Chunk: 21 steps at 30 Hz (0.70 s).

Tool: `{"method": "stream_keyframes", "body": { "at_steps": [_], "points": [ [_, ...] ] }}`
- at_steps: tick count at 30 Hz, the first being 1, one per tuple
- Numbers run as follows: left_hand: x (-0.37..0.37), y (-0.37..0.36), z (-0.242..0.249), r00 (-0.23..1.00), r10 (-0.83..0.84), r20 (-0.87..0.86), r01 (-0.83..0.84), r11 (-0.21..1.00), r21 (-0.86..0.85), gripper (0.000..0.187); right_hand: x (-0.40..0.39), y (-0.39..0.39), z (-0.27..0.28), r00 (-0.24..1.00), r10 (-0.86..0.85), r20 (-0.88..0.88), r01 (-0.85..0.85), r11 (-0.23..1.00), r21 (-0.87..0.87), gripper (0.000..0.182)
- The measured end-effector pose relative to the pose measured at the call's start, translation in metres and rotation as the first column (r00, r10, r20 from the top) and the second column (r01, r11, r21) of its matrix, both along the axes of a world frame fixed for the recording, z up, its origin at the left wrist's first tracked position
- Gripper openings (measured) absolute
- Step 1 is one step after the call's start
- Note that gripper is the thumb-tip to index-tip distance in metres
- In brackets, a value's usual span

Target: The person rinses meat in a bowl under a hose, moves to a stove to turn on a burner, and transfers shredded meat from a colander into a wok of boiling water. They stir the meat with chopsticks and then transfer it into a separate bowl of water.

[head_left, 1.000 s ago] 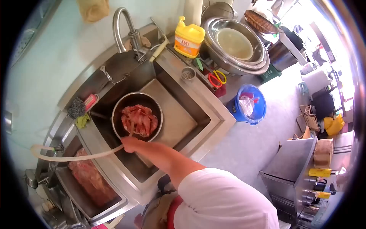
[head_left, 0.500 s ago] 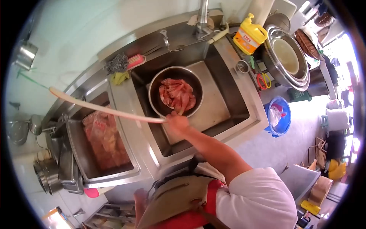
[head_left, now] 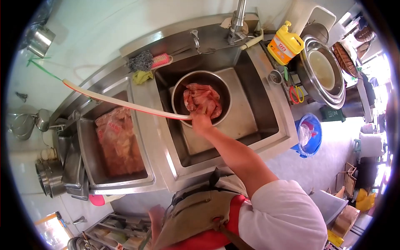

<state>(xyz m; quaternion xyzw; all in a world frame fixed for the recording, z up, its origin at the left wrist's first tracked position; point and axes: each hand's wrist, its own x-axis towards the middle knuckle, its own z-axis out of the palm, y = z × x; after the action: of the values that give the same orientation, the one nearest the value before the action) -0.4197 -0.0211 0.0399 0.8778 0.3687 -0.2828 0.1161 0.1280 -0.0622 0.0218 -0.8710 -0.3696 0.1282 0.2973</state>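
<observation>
My right hand [head_left: 201, 121] is closed around the near end of a pale hose [head_left: 129, 105] with a red stripe, right at the front rim of a round steel bowl [head_left: 228, 98]. Pieces of raw red meat [head_left: 203, 99] lie in this bowl, which stands in the large sink basin [head_left: 250, 129]. From my hand the hose runs leftward over the divider to a green tie at the wall. My left hand [head_left: 156, 214] hangs low beside the apron, blurred, its fingers not readable.
In the left basin [head_left: 143, 166] sits bagged raw meat [head_left: 118, 143]. A steel scourer [head_left: 141, 61] and a yellow-green cloth [head_left: 142, 77] lie on the back ledge. To the right are a yellow detergent jug [head_left: 285, 45], stacked steel bowls [head_left: 306, 77] and a blue bin [head_left: 316, 137].
The whole view has shifted a little, with the sink now further right. My right hand still grips the hose at the bowl's rim, and the hose's striped side shows more.
</observation>
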Motion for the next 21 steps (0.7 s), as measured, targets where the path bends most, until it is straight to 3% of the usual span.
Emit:
{"method": "stream_keyframes", "body": {
  "at_steps": [3,4,7,10,11,14,15,16,19,21],
  "points": [
    [-0.040,-0.014,-0.033,0.977,-0.061,-0.204,0.047,0.996,-0.072,0.023,0.005,0.015,-0.030,0.983,-0.151,0.104,0.141,0.985,0.098,0.023],
    [-0.025,-0.022,0.002,0.992,0.109,-0.056,-0.114,0.989,-0.094,0.021,0.008,0.018,-0.025,0.977,-0.170,0.129,0.158,0.983,0.095,0.024],
    [-0.058,-0.036,-0.039,0.976,0.045,-0.215,-0.042,0.999,0.018,0.018,0.021,0.023,-0.009,0.975,-0.087,0.204,0.093,0.995,-0.025,0.026],
    [-0.061,-0.047,-0.037,0.985,-0.009,-0.171,0.005,1.000,-0.023,0.018,0.029,0.025,0.000,0.982,0.000,0.189,0.013,0.997,-0.070,0.027],
    [-0.055,-0.051,-0.031,0.990,0.017,-0.139,-0.022,0.999,-0.040,0.018,0.031,0.024,0.015,0.996,0.043,0.078,-0.034,0.994,-0.105,0.026],
    [-0.035,-0.053,-0.014,0.996,0.089,-0.024,-0.090,0.994,-0.066,0.018,0.014,0.038,-0.016,0.999,-0.036,-0.024,0.035,0.999,-0.039,0.022],
    [-0.028,-0.052,-0.011,0.990,0.139,0.036,-0.135,0.987,-0.088,0.019,0.012,0.034,-0.027,0.991,0.092,-0.096,-0.093,0.996,-0.006,0.019],
    [-0.018,-0.050,-0.003,0.970,0.217,0.109,-0.202,0.971,-0.131,0.019,0.008,0.028,0.002,0.960,0.217,-0.175,-0.214,0.976,0.036,0.016],
    [0.011,-0.044,0.024,0.866,0.415,0.279,-0.351,0.902,-0.252,0.020,-0.009,0.029,0.014,0.955,0.256,-0.151,-0.248,0.966,0.074,0.016],
    [-0.008,-0.033,-0.001,0.920,0.156,0.359,-0.131,0.987,-0.091,0.015,-0.014,0.031,0.015,0.936,0.296,-0.190,-0.296,0.955,0.032,0.018]
  ]
}}
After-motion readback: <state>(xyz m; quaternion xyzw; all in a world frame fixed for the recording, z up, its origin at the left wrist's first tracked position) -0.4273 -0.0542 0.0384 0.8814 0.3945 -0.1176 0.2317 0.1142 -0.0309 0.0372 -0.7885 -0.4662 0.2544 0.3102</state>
